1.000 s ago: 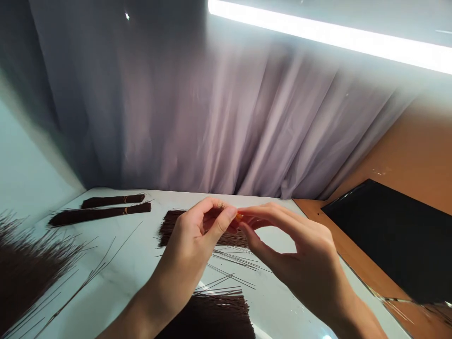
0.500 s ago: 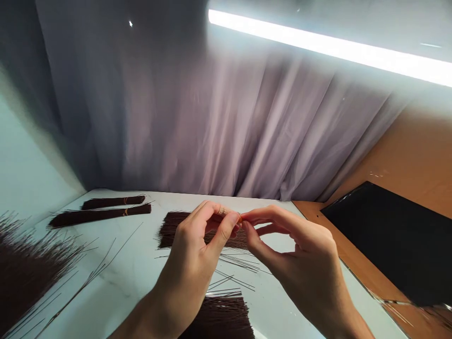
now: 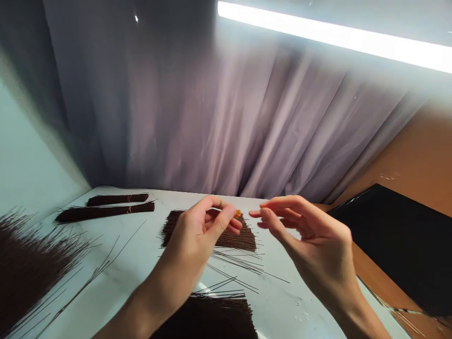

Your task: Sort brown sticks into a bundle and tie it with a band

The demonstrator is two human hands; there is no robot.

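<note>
My left hand [image 3: 206, 223] is pinched shut on a small bunched orange band [image 3: 238, 213], which pokes out past the thumb and forefinger and looks like a rubber band. Off to its right, my right hand [image 3: 310, 228] hovers with fingers apart and holds nothing that I can see. Behind and below the left hand lies a flat pile of thin dark-brown sticks [image 3: 235, 240], partly hidden by that hand. Nearer to me, a second dark stick pile [image 3: 219, 318] is partly covered by my left forearm.
Two banded stick bundles [image 3: 106, 213] lie at the table's back left. A large spread of sticks [image 3: 31, 273] fills the near left, with loose sticks [image 3: 88, 280] beside it. A black panel [image 3: 399, 245] stands at the right. A grey curtain [image 3: 190, 117] hangs behind the white table [image 3: 130, 263].
My right hand has let go of the orange band and drawn away to the right. The left hand keeps its pinch on the band. The view has shifted slightly.
</note>
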